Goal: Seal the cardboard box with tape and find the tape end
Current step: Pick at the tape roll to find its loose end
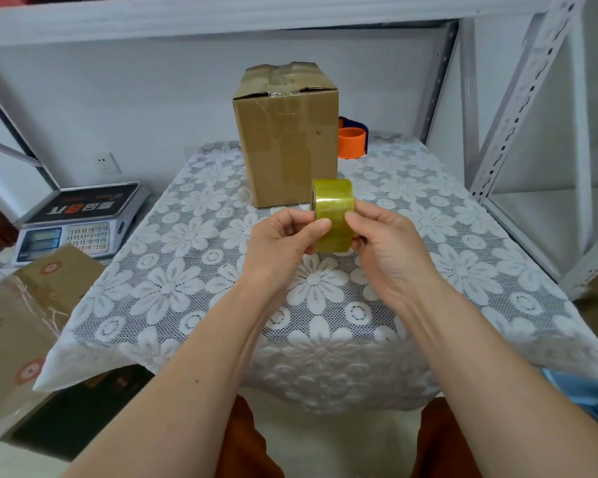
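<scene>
While the table (428, 208) with its lace flower cloth fills the view, we see the cardboard box (287, 132) standing upright at its far side, flaps closed with tape across the top. Nearer to us, our left hand (280, 243) and right hand (387, 246) hold the yellowish tape roll (334, 212) above the table, clear of the box. Both sets of fingers grip it, thumbs pressed on its outer band, the roll between them.

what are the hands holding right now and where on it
Both hands hold the roll of tape above the table: left hand and right hand grip its outer band, thumbs pressed on the front.
</scene>
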Demonstrator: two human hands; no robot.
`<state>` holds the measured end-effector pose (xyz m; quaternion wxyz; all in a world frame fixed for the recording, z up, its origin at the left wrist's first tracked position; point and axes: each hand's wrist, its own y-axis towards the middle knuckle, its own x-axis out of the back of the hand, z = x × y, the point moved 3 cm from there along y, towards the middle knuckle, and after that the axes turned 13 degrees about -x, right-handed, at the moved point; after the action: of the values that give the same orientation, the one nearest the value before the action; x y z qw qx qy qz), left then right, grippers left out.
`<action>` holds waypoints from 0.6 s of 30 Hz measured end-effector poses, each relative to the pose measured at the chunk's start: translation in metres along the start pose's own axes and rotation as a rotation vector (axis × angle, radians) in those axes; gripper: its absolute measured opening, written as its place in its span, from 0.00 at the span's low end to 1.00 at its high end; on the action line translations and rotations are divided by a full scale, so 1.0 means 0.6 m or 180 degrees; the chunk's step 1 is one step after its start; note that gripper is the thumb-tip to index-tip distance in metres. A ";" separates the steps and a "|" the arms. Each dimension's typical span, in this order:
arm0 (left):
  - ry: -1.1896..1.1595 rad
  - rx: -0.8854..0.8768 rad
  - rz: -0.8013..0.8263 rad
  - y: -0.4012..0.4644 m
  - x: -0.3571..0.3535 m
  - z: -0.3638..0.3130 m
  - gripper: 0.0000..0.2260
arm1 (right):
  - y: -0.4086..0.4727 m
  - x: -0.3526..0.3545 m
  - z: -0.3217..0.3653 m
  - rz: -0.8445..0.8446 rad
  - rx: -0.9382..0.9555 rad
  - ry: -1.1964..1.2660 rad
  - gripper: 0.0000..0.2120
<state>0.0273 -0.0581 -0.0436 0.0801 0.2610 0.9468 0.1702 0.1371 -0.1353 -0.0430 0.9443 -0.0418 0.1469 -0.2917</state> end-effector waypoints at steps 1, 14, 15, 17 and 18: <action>-0.0003 0.0006 -0.0004 0.001 0.001 0.001 0.04 | -0.001 -0.001 0.001 0.0005 0.0005 0.0033 0.10; -0.0194 0.0098 -0.0024 0.005 0.002 0.011 0.06 | -0.004 -0.002 0.004 -0.0071 -0.0015 0.0162 0.09; -0.0212 0.0108 -0.0003 0.004 0.001 0.011 0.06 | -0.006 -0.002 0.004 -0.0135 -0.0040 0.0216 0.08; -0.0230 0.0115 0.0053 0.001 -0.003 0.010 0.05 | -0.007 0.000 0.002 -0.0293 -0.0110 0.0254 0.08; -0.0217 0.0114 0.0074 0.000 -0.005 0.010 0.05 | -0.006 0.001 0.001 -0.0317 -0.0123 0.0262 0.08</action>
<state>0.0311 -0.0580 -0.0490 0.1056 0.2791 0.9433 0.1452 0.1359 -0.1388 -0.0422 0.9208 -0.0553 0.1889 -0.3368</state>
